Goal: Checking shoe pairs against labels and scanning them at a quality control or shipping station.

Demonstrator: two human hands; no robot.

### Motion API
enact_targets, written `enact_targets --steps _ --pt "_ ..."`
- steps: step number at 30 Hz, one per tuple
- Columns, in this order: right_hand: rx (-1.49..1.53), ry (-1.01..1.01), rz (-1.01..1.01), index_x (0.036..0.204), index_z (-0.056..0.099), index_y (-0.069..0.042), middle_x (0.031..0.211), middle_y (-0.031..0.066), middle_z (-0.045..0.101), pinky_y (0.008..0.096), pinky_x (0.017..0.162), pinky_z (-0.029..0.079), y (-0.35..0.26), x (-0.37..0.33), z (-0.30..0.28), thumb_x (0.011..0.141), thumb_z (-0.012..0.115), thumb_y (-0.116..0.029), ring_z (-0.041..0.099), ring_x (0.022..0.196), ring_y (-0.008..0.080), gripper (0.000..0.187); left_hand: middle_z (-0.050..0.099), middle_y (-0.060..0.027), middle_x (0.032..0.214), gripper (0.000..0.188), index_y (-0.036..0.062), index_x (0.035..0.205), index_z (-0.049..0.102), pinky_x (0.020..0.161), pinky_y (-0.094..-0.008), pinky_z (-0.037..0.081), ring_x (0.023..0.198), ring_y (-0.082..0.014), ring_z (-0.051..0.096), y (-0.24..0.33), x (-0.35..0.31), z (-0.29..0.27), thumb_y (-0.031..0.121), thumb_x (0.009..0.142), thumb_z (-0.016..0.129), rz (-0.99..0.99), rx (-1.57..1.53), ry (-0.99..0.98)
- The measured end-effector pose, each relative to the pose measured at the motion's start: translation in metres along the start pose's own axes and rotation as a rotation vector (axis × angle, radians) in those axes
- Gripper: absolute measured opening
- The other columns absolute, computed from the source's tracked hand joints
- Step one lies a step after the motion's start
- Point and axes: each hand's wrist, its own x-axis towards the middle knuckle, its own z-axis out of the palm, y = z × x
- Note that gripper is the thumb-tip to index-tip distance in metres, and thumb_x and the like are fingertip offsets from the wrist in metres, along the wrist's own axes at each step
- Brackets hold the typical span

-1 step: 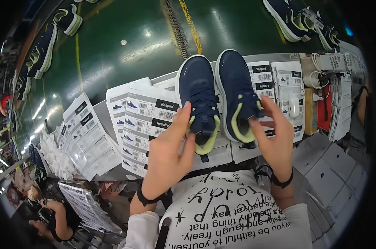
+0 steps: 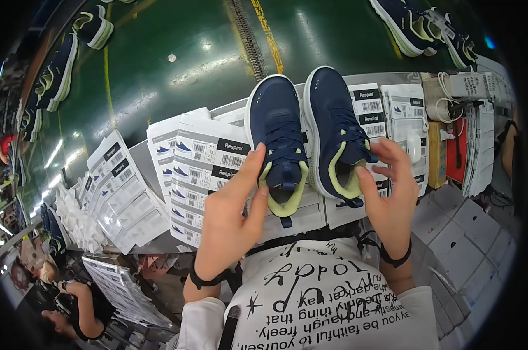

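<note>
Two navy sneakers with yellow-green lining lie side by side, toes pointing away, on stacks of flat white labelled shoe boxes. My left hand grips the left sneaker at its heel side, thumb and fingers against the collar. My right hand holds the right sneaker at the heel, thumb on the lining and fingers around the outer side. Both wrists wear black bands.
A green conveyor belt runs behind, carrying more navy sneakers at the left and at the top right. More box stacks and white tissue paper lie to the left. Another person sits at the lower left.
</note>
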Motion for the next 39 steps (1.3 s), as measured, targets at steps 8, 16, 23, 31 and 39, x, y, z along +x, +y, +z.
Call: enact_targets --steps 8,16,23,31,39 --pt "-0.542 -0.433 -0.598 0.11 0.058 -0.016 0.093 0.0107 0.049 0.0381 0.073 0.04 -0.017 -0.009 0.007 0.065 0.075 -0.035 0.049 0.084 0.027 0.052 0.063 -0.0183 0.099 0.027 -0.0033 0.107 0.062 0.079 -0.0379 0.049 0.084 -0.0331 0.063 0.034 -0.028 -0.057 0.006 0.082 0.059 0.293 -0.36 0.003" --pt "-0.844 -0.583 -0.623 0.111 0.061 -0.016 0.088 0.0084 0.053 0.0399 0.077 0.037 -0.029 -0.003 0.028 0.061 0.075 -0.033 0.052 0.088 0.0266 0.055 0.06 -0.0171 0.091 0.026 0.0003 0.11 0.058 0.071 -0.0412 0.052 0.074 -0.0326 0.062 0.062 -0.052 -0.05 0.014 0.089 0.051 0.706 -0.82 0.0" --pt "-0.55 -0.598 -0.804 0.1 0.062 -0.007 0.087 0.0088 0.056 0.0398 0.078 0.041 -0.037 0.029 0.012 0.054 0.078 -0.02 0.053 0.089 0.0301 0.05 0.059 -0.0186 0.095 0.039 -0.0088 0.095 0.06 0.075 -0.0447 0.05 0.085 -0.0365 0.061 0.065 -0.088 -0.048 0.023 0.093 0.037 0.785 -0.95 0.002" --pt "-0.194 -0.306 -0.449 0.105 0.058 0.005 0.093 0.0086 0.064 0.0264 0.075 0.044 0.003 0.132 -0.02 0.079 0.071 -0.023 0.058 0.08 0.0156 0.04 0.059 -0.0163 0.11 0.038 0.0024 0.111 0.059 0.082 -0.0353 0.047 0.101 -0.0248 0.057 -0.01 -0.062 -0.154 -0.005 0.074 0.055 0.194 0.169 0.691" --pt "-0.581 -0.302 -0.573 0.12 0.055 -0.002 0.09 0.016 0.056 0.0369 0.084 0.041 0.008 0.202 0.024 0.078 0.069 -0.021 0.053 0.091 0.0308 0.048 0.055 -0.0071 0.066 0.039 -0.0031 0.075 0.056 0.041 -0.0307 0.038 0.048 -0.0155 0.05 -0.276 -0.142 -0.306 0.033 0.074 0.072 -0.803 0.43 0.718"
